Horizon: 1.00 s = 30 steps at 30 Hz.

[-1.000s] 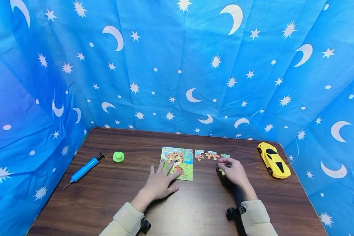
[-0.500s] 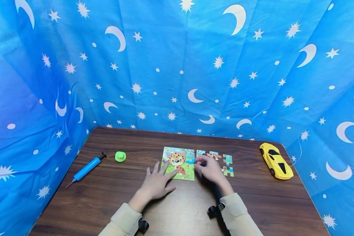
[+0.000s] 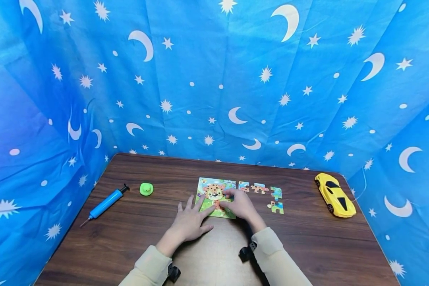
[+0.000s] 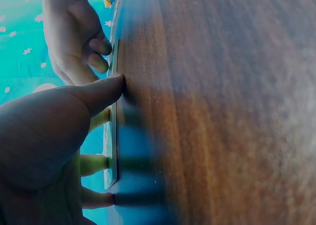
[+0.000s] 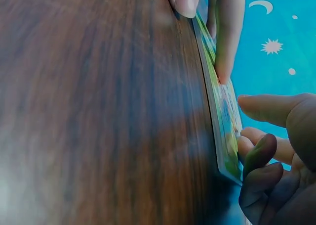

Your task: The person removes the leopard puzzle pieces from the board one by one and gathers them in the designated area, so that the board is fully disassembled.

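A square jigsaw puzzle board (image 3: pixel 203 186) with a spotted cartoon leopard lies on the table. My left hand (image 3: pixel 188 223) rests with spread fingers over its lower left part, thumb off its near edge. Over the right side of the board, my right hand (image 3: pixel 242 206) has its fingertips at the picture. In the right wrist view the right thumb (image 5: pixel 264 109) stands apart from the forefinger, whose tip is at the board's surface; the other fingers are curled. I cannot tell whether a puzzle piece is between these fingertips.
Right of the board lie loose puzzle pieces (image 3: pixel 259 188), several in all, two of them (image 3: pixel 277 207) near each other. A yellow toy car (image 3: pixel 335 195) stands far right. On the left are a green rubber duck (image 3: pixel 146 189) and a blue hand pump (image 3: pixel 105 204). A patterned blue curtain (image 3: pixel 186 71) surrounds the table.
My right hand has moved left from the loose pieces onto the board's right side, uncovering the pieces at the right. My left hand stays spread on the board.
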### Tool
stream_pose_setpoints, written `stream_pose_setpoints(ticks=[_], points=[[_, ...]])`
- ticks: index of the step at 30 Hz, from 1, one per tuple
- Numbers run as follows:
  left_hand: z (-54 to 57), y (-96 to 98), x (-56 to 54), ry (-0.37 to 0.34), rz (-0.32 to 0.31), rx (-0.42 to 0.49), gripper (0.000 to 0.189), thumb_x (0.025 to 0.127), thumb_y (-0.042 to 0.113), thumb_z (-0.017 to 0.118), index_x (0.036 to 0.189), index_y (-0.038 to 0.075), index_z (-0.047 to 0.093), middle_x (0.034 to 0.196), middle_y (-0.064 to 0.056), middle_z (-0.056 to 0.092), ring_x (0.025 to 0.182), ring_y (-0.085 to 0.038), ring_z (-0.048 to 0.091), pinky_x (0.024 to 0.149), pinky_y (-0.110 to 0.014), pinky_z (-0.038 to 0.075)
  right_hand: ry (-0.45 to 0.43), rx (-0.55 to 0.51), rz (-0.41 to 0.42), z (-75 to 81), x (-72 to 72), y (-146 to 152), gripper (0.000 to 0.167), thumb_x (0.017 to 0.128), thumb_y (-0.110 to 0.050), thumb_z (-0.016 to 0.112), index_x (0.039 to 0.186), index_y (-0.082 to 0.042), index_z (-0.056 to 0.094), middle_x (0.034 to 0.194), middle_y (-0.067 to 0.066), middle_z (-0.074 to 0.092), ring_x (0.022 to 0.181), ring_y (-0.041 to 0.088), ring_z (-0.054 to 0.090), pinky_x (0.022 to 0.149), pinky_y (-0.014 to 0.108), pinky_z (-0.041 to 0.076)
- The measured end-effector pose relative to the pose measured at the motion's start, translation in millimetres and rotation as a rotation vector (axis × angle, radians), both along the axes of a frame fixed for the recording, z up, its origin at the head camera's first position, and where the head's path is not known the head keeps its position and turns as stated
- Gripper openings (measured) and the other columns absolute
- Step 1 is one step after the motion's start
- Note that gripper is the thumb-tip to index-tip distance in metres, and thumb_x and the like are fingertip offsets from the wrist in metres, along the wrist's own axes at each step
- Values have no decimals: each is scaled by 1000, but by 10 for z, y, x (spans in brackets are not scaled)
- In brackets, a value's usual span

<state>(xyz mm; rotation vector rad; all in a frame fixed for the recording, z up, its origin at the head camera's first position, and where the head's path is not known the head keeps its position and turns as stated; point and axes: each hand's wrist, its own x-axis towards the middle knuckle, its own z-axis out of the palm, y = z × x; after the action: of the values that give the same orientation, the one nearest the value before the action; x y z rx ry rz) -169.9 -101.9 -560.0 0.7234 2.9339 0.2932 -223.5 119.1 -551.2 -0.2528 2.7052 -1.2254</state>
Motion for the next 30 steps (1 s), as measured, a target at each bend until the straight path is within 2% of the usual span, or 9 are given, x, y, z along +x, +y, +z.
stream_pose_setpoints(ticks=[4,10,21,30], points=[[0,3,2,-11,-1,-2,64,101,60,57,160,38,43,171,-13,22,150,-54,23,103,-83,27,14,44,5,-21,-24,-42,40,93,-23,81,129,-9,72,109,4,70,96,21,64,84,46,55],[16,1,1,-16,-1,9,64,101,60,57,160,38,43,170,-14,23,149,-55,23,103,-84,27,19,74,-7,-17,-50,-85,40,91,-21,82,127,-7,72,101,2,67,82,18,57,75,41,50],[3,-13,-9,-2,-6,9,65,100,60,58,159,38,44,170,-14,24,149,-55,24,101,-84,29,24,65,-16,-16,-65,-107,40,89,-21,85,124,-7,72,104,2,69,93,21,63,81,46,54],[-16,-7,-12,-2,5,-6,64,101,62,56,159,40,43,171,-12,22,150,-53,22,103,-83,28,40,0,-76,-42,-30,-124,44,86,-19,87,126,-11,70,104,0,68,96,22,63,88,48,52]])
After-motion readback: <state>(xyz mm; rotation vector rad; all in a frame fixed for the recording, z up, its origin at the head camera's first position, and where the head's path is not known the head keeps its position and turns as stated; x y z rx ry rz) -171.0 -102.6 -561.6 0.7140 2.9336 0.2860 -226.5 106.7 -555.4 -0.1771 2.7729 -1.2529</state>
